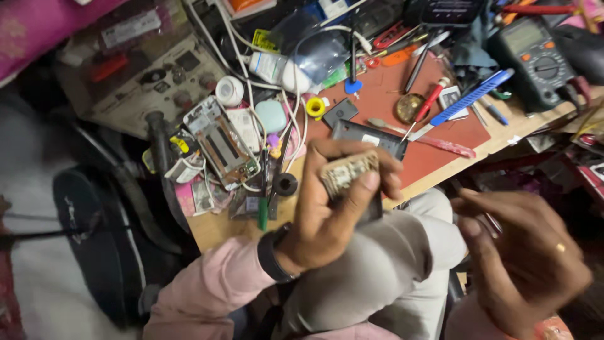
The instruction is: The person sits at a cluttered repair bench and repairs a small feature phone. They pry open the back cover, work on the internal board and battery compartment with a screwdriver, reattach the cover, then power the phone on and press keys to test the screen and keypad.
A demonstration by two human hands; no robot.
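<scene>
Blurred right hand (522,258), curled, contents unclear, sits at four o'clock from the small circuit board (348,171) pinched by the left hand (336,208).

Upper right of the frame: a dark multimeter (538,60) with a grey-green rectangular screen (523,36). Top centre: a white bottle (277,69) with a pale label.

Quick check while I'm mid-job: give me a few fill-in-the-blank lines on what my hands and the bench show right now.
The left hand grips a small circuit board between thumb and ____.
The right hand wears a gold ____ on one finger.
The multimeter sits at the bench's far ____ corner.
The mat under the tools is ____.

Missing words: fingers; ring; right; red
</scene>
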